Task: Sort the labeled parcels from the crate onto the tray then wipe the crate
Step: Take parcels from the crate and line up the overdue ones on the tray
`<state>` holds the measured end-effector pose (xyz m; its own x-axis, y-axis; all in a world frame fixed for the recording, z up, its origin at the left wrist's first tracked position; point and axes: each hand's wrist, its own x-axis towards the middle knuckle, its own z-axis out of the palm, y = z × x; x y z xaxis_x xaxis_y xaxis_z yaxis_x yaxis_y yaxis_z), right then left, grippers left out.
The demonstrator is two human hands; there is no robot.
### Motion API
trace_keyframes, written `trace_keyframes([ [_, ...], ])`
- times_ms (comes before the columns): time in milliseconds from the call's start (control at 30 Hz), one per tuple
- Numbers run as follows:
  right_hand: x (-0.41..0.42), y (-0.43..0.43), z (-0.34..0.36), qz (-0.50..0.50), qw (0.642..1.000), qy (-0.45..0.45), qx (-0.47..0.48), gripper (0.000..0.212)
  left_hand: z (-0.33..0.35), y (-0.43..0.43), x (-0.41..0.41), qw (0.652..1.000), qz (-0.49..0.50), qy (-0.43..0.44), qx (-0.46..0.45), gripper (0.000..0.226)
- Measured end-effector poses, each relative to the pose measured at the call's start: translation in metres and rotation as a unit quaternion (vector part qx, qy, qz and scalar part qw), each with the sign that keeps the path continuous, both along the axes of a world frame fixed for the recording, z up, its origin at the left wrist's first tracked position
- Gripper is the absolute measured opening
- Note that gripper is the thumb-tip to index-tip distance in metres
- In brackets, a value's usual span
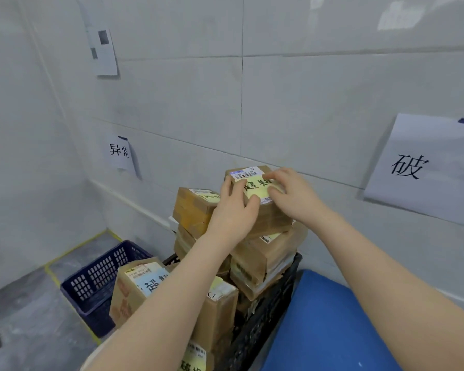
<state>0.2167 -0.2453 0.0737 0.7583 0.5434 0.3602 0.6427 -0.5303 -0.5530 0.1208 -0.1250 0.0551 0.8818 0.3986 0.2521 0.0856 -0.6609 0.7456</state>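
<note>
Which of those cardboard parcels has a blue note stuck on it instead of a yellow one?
The low parcel at the pile's left, beside the dark basket; others' notes look yellow.

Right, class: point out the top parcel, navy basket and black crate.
top parcel (253,191), head view, on its yellow label.
navy basket (102,274), head view, on its slotted wall.
black crate (276,298), head view, on its right wall.

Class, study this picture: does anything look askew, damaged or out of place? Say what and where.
The parcels are heaped crookedly above the crate rim, several tilted. The left wall sign curls off the wall at one edge. The top parcel's yellow label reads upside down from here.
</note>
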Motion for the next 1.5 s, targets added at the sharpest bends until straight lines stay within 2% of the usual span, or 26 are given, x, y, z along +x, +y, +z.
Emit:
trace_keyframes([
  [200,-0.002,-0.003,-0.009,0.023,0.999,0.014,0.032,0.035,-0.006,-0.006,-0.004,0.997,0.006,-0.04,0.059,0.048],
  [467,-0.042,-0.034,-0.01,-0.004,0.992,-0.079,0.095,0.031,-0.009,-0.025,-0.03,0.987,-0.017,-0.135,0.087,0.049],
  [767,-0.125,-0.107,-0.005,-0.047,0.971,-0.174,0.158,0.033,-0.003,-0.078,-0.083,0.953,-0.101,-0.26,0.119,0.053],
  [1067,-0.178,-0.208,-0.012,-0.082,0.964,-0.209,0.144,0.033,-0.011,-0.17,-0.124,0.94,-0.13,-0.288,0.129,0.053],
  [1500,-0.228,-0.406,-0.056,-0.059,0.975,-0.185,0.113,0.032,-0.06,-0.371,-0.184,0.961,-0.086,-0.253,0.078,0.05],
])
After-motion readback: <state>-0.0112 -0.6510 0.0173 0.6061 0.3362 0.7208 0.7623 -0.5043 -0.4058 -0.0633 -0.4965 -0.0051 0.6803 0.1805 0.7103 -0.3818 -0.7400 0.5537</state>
